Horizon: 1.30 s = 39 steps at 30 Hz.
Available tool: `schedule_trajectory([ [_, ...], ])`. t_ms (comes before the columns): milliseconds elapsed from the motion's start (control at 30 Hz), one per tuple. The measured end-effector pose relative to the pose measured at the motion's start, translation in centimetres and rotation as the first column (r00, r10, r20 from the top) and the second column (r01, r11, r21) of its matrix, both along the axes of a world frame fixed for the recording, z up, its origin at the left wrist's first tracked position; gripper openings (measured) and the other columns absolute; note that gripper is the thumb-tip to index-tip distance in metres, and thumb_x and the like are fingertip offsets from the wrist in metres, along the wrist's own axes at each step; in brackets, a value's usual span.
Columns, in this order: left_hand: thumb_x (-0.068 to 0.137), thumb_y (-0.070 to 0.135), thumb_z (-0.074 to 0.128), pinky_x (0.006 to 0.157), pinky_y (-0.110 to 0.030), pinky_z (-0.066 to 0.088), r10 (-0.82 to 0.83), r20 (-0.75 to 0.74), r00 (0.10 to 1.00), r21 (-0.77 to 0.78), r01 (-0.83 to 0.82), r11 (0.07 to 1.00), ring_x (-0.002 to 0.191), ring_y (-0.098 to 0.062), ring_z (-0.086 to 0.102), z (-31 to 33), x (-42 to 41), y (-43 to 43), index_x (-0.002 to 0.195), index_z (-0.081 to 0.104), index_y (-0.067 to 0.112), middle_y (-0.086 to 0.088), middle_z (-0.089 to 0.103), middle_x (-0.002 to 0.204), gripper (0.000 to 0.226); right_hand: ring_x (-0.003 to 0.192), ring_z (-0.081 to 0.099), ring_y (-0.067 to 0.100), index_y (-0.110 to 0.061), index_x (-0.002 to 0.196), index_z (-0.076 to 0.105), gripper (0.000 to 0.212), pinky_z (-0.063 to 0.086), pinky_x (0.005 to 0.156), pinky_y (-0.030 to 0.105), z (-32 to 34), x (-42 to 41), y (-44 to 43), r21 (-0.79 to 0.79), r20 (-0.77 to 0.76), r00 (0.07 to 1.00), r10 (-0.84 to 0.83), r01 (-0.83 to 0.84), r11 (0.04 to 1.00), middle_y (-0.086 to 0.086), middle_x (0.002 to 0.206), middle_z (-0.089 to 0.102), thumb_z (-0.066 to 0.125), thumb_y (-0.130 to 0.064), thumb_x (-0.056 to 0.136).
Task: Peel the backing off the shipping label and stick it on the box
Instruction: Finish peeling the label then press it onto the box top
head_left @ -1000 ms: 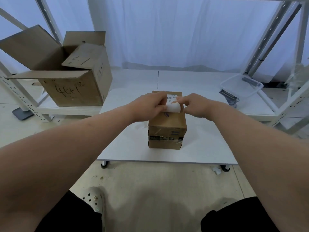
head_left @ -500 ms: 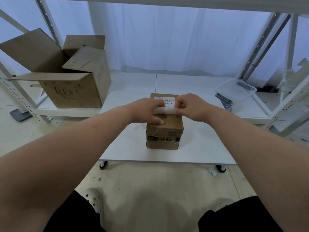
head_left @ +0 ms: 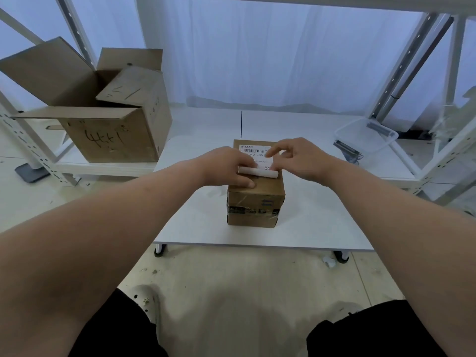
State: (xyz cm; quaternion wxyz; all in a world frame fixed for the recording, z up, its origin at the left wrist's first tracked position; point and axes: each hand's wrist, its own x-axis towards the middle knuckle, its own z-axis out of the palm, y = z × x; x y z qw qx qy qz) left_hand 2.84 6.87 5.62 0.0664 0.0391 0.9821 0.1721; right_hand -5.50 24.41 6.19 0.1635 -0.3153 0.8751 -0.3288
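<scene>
A small taped cardboard box (head_left: 256, 199) stands in the middle of the low white table (head_left: 309, 222). A white shipping label (head_left: 253, 151) with a barcode lies flat on the far part of the box top. Its near part curls up into a white roll of backing (head_left: 260, 173) across the top. My left hand (head_left: 226, 167) rests on the box's left side and pinches the left end of that roll. My right hand (head_left: 298, 157) is over the right side, its fingertips spread and pressing on the label just behind the roll.
A large open cardboard box (head_left: 103, 117) with handwriting sits on a low shelf at the left. A clear plastic tray (head_left: 365, 135) lies on the shelf at the right. White metal rack uprights (head_left: 401, 70) flank the table, and a white curtain hangs behind.
The roll of backing has moved toward me across the box top, uncovering more of the flat printed label. My right hand has opened its fingers and now presses on the label.
</scene>
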Motion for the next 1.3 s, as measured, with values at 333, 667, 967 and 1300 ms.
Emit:
schedule_trajectory([
  [333, 0.087, 0.037, 0.063, 0.1, -0.028, 0.037, -0.069, 0.016, 0.997, -0.006, 0.069, 0.998, 0.121, -0.015, 0.049, -0.1, 0.1, -0.4, 0.116, 0.067, 0.028, 0.009, 0.059, 0.133, 0.03, 0.138, 0.03, 0.033, -0.032, 0.141, 0.041, 0.055, 0.025, 0.115, 0.047, -3.7, -2.7, -2.2, 0.162, -0.012, 0.998, -0.066, 0.067, 0.985, 0.011, 0.149, 0.032, 0.057, -0.042, 0.09],
  [667, 0.094, 0.047, 0.045, 0.082, -0.032, 0.046, 0.042, 0.039, 0.998, 0.119, -0.046, 0.992, 0.093, -0.019, 0.059, 0.2, -0.4, 0.2, 0.105, 0.072, 0.027, -0.004, 0.068, 0.111, 0.035, 0.138, 0.033, 0.029, -0.031, 0.146, 0.034, 0.067, 0.029, 0.113, 0.042, -2.9, -2.3, -1.2, 0.272, -0.014, 1.0, -0.026, 0.028, 0.962, 0.006, 0.153, 0.032, 0.059, -0.049, 0.087],
  [967, 0.093, 0.027, 0.055, 0.08, -0.025, 0.037, 0.156, -0.093, 0.983, 0.104, -0.147, 0.984, 0.093, -0.015, 0.049, -1.4, -2.0, -0.2, 0.112, 0.063, 0.021, 0.002, 0.054, 0.102, 0.022, 0.135, 0.036, 0.029, -0.024, 0.147, 0.033, 0.065, 0.031, 0.108, 0.037, -1.8, -1.1, -1.8, 0.31, -0.025, 0.999, -0.024, 0.03, 0.95, 0.008, 0.151, 0.033, 0.058, -0.043, 0.089],
  [1300, 0.083, 0.058, 0.055, 0.103, -0.046, 0.027, 0.207, -0.078, 0.975, -0.101, -0.214, 0.972, 0.124, -0.027, 0.038, -2.2, -3.1, -0.5, 0.12, 0.049, 0.033, -0.002, 0.043, 0.132, 0.045, 0.12, 0.05, 0.026, -0.025, 0.134, 0.053, 0.051, 0.043, 0.098, 0.035, -2.3, -1.2, -2.5, 0.207, -0.099, 0.982, -0.162, 0.18, 0.962, 0.005, 0.139, 0.05, 0.064, -0.041, 0.086],
])
